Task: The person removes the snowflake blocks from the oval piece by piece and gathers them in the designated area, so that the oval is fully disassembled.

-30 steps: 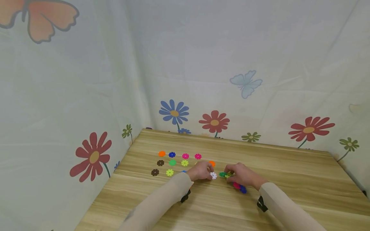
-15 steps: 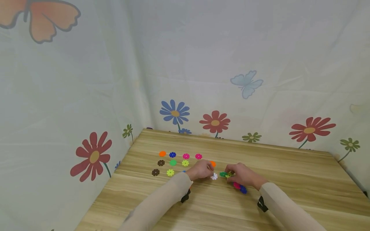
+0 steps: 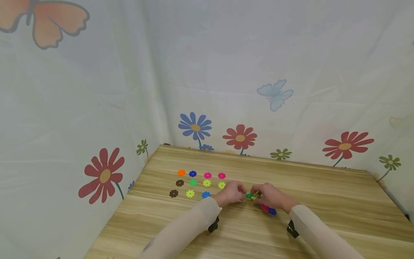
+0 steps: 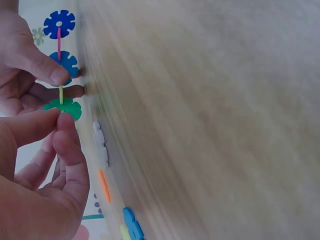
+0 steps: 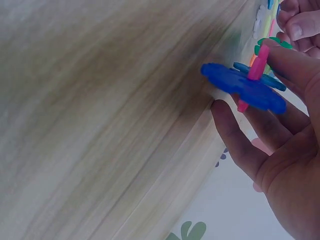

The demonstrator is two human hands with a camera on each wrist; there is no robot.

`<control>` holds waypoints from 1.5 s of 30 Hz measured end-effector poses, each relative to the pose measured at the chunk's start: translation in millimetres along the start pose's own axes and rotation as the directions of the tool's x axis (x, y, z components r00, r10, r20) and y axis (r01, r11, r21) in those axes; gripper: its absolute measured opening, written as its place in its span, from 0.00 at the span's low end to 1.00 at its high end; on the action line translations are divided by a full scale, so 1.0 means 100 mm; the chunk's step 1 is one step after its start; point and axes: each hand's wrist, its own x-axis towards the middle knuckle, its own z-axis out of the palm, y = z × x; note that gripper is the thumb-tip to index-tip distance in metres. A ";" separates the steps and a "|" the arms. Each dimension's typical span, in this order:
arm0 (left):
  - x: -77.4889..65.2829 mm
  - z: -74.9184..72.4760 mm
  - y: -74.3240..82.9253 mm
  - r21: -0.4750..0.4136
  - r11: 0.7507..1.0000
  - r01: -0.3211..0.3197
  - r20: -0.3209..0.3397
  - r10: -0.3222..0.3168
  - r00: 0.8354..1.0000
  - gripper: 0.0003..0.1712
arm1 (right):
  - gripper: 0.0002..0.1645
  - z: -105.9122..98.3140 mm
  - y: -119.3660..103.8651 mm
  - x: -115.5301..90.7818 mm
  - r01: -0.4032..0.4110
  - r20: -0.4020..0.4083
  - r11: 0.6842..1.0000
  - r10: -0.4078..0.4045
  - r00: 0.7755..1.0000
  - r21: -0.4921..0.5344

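Observation:
Linked flower-shaped plastic discs form a short chain between the hands. From its far end in the left wrist view come a dark blue disc (image 4: 59, 24), a pink disc (image 4: 59, 44), a lighter blue disc (image 4: 70, 61), a yellow-green disc (image 4: 61, 95) and a green disc (image 4: 71, 107). My left hand (image 3: 233, 192) pinches the green disc's edge between thumb and fingertip. With thumb and fingers, my right hand (image 3: 271, 196) grips the chain around the lighter blue disc. A white disc (image 4: 101, 144) lies on the table beneath the left hand, mostly hidden in the head view.
Left of the hands, loose discs lie in rows on the wooden table (image 3: 136, 216), among them an orange disc (image 3: 181, 172), a brown disc (image 3: 173, 193) and a blue disc (image 3: 206, 194). A printed cloth (image 3: 220, 90) hangs behind the table's far edge.
My left hand has moved right from beside the white disc to the chain's green disc, uncovering a yellow and a blue disc and covering an orange one. My right hand has stayed put.

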 end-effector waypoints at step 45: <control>-0.01 0.04 -0.05 0.012 1.000 -0.018 -0.030 0.018 0.999 0.06 | 0.14 0.02 -0.02 0.00 -0.039 -0.017 0.999 0.038 0.999 -0.009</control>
